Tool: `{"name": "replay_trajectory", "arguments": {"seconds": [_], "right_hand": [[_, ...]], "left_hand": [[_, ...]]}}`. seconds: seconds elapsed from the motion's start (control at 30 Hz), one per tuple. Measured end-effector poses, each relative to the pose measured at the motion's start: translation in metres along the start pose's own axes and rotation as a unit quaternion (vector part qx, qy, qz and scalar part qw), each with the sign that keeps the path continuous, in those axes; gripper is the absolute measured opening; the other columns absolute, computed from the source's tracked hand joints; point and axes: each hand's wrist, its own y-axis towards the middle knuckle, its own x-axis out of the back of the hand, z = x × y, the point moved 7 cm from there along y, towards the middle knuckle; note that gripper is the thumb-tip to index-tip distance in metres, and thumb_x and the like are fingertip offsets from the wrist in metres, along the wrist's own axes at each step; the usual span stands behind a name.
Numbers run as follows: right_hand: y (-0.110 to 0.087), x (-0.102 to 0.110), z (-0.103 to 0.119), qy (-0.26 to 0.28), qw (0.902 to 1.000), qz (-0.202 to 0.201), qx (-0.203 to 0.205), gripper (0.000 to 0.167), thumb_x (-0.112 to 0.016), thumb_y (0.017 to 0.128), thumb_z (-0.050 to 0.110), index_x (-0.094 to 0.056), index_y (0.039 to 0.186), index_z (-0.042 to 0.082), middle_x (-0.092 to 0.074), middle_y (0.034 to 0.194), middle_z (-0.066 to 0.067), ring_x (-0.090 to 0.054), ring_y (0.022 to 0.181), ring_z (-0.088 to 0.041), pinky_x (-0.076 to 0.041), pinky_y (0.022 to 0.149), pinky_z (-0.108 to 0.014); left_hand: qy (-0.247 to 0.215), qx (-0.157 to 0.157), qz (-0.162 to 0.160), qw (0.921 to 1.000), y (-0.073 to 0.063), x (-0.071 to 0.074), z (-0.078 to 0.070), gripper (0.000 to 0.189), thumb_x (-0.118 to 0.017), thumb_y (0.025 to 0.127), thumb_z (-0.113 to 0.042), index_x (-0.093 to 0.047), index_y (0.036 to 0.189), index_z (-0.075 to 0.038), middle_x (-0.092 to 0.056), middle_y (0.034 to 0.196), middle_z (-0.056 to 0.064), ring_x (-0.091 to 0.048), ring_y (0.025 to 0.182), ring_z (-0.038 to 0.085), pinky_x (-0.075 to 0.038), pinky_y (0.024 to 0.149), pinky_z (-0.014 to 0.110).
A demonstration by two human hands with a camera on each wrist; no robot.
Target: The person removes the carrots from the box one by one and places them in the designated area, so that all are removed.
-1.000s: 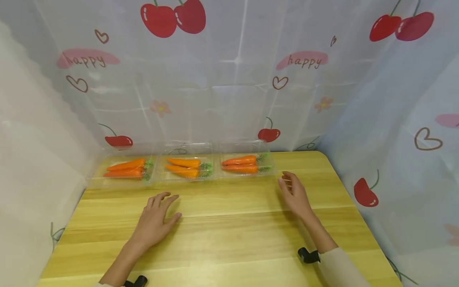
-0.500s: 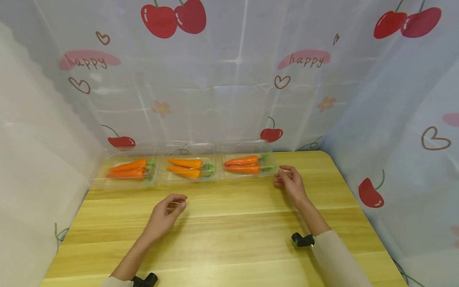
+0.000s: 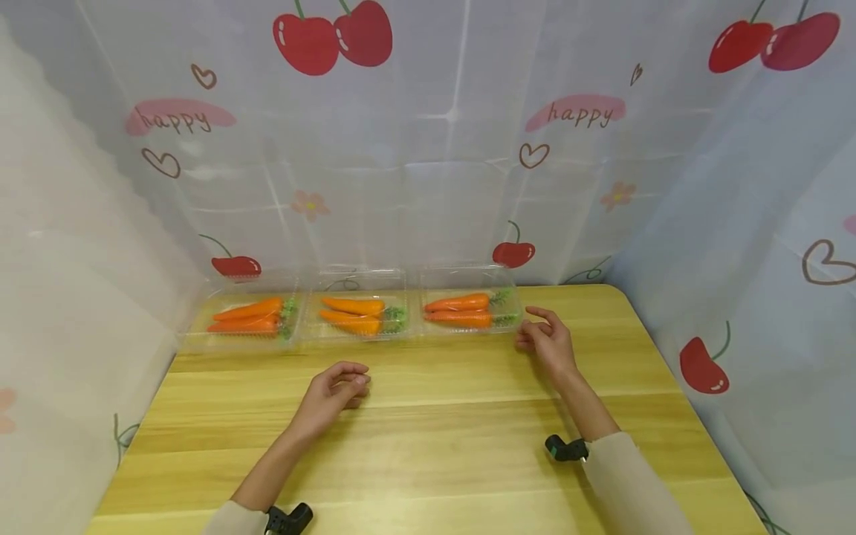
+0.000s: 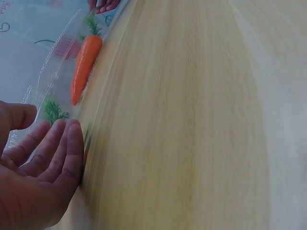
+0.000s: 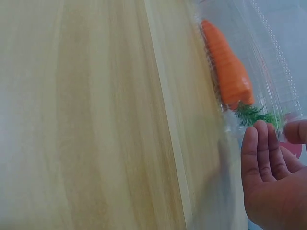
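Observation:
Three clear plastic boxes stand side by side along the back of the table, their raised lids leaning at the rear: a left box (image 3: 194, 336), a middle box (image 3: 314, 334) and a right box (image 3: 468, 278). Each has two carrots with green tops in it: red-orange carrots (image 3: 246, 325) on the left, lighter orange carrots (image 3: 351, 305) in the middle, orange carrots (image 3: 458, 303) on the right. My left hand (image 3: 328, 400) hovers in front of the middle box, fingers loosely bent, holding nothing. By the right box's right end, my right hand (image 3: 553, 351) has relaxed fingers; whether they touch it I cannot tell.
The wooden table (image 3: 428, 446) has a rounded back right corner. A white curtain (image 3: 428, 200) printed with cherries and hearts hangs close behind it and along both sides. Each wrist carries a small black camera (image 3: 565, 448).
My left hand has moved to the right and its spread fingers have drawn together. My right hand has moved slightly forward, nearer the right box. The boxes keep their places on the table.

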Motion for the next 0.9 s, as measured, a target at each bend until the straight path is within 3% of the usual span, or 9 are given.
{"name": "replay_trajectory", "arguments": {"seconds": [0.27,0.53,0.9], "right_hand": [[-0.013,0.004,-0.002,-0.024,0.9996,0.004,0.013,0.048,-0.058,0.110,0.010,-0.053,0.158,0.009,-0.074,0.089,0.006,-0.076,0.082,-0.008,-0.068,0.085,-0.032],[-0.027,0.008,0.001,-0.033,0.9991,0.006,0.027,0.048,-0.057,0.110,0.008,-0.052,0.157,0.007,-0.074,0.089,0.005,-0.076,0.082,-0.008,-0.068,0.083,-0.031],[-0.046,0.013,0.006,-0.082,0.9951,0.024,0.050,0.048,-0.058,0.110,0.008,-0.051,0.158,0.004,-0.078,0.094,-0.008,-0.078,0.083,-0.017,-0.068,0.082,-0.033]], "left_hand": [[-0.033,0.009,0.012,0.9993,0.001,-0.014,-0.001,0.040,-0.063,0.111,-0.022,-0.060,0.142,0.003,-0.067,0.137,0.028,-0.077,0.112,0.037,-0.069,0.087,0.036],[-0.040,0.008,0.018,0.9990,0.004,-0.026,-0.008,0.039,-0.062,0.111,-0.021,-0.060,0.141,0.003,-0.067,0.136,0.027,-0.075,0.116,0.040,-0.068,0.091,0.039],[-0.068,0.028,0.021,0.9970,0.023,-0.049,-0.014,0.041,-0.064,0.110,-0.022,-0.060,0.142,0.003,-0.071,0.133,0.026,-0.079,0.110,0.028,-0.068,0.092,0.035]]}}
